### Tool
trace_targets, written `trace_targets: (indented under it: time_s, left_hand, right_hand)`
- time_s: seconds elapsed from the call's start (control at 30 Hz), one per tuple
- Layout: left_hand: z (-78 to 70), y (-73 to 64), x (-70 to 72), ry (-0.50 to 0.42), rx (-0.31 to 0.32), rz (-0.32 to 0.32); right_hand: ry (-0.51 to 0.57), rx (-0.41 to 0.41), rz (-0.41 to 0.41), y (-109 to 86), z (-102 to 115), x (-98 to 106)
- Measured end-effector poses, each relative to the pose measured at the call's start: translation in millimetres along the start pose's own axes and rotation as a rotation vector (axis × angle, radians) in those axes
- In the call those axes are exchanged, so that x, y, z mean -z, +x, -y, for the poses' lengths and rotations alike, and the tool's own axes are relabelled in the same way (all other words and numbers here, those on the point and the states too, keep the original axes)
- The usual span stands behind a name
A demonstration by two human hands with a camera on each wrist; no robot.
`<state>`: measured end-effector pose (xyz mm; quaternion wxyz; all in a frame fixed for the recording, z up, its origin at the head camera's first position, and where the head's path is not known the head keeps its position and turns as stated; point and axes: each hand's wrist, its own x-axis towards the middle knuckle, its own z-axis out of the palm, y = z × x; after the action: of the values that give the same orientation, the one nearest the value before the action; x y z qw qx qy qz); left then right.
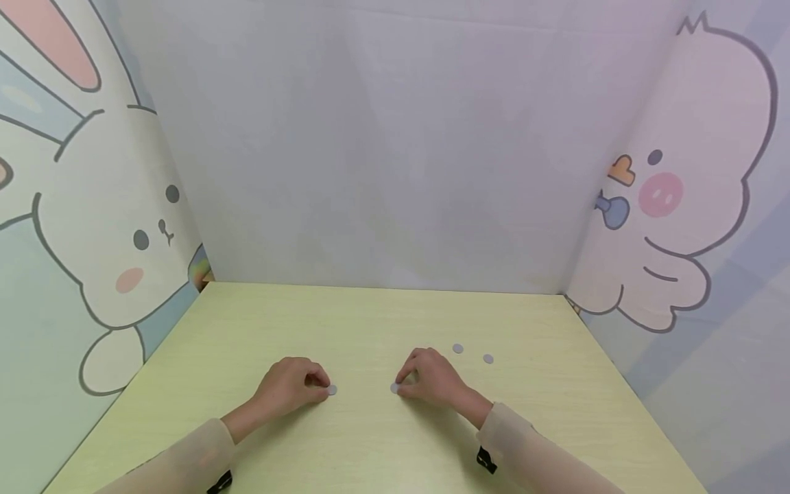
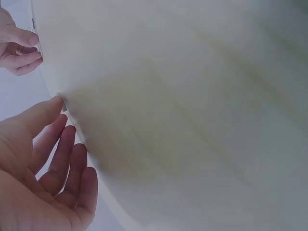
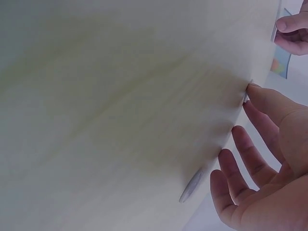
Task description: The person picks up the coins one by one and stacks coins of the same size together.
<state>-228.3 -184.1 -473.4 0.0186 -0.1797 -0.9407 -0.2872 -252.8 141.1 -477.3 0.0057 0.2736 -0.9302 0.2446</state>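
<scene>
A pale backdrop [image 1: 382, 151] rises at 12 o'clock, a cartoon rabbit [image 1: 105, 226] on the panel at 10, a pink-cheeked cartoon animal [image 1: 697, 151] at 2, and here in front sits the light wooden table [image 1: 345, 322]. Straight to the action! From 8 o'clock comes the left hand [image 1: 293, 386], thumb and forefinger drawn narrow, pinching the first disc [image 1: 332, 390], a small grey round, by its edge. Its other fingers curl loosely, the left wrist view shows that. And across at 3 o'clock from that disc, the right hand [image 1: 431, 377] answers in kind: a narrow pinch, thumb and forefinger on the second disc [image 1: 394, 388]. Whether either piece is lifted at all, I cannot tell. A gap of bare wood parts the two. Now look out to 2 o'clock of the second disc: there lies the third disc [image 1: 458, 348], flat on the wood, with the fourth disc [image 1: 488, 359] near it, just past its 3 o'clock. Beige sleeves [image 1: 543, 446] cover both forearms.
</scene>
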Motion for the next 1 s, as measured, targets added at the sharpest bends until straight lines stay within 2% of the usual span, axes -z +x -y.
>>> trace_targets:
  time_s: [0.3,0.5,0.7,1.0]
  left_hand:
    - [-3.5,2.0,1.0,-0.006,0.026,0.028]
    - [-6.0,6.6,-3.2,0.008,0.019,0.030]
    - [-18.3,12.3,-5.2,-0.001,0.026,0.021]
    - [-36.0,22.8,-13.2,-0.020,-0.003,0.010]
  right_hand:
    - [0.003,-0.020,0.001,-0.4,0,-1]
    - [0.014,-0.023,-0.005,-0.5,0,-2]
    - [0.003,-0.031,-0.009,-1.8,3,-2]
    - [-0.008,-0.043,-0.019,-3.4,2,-3]
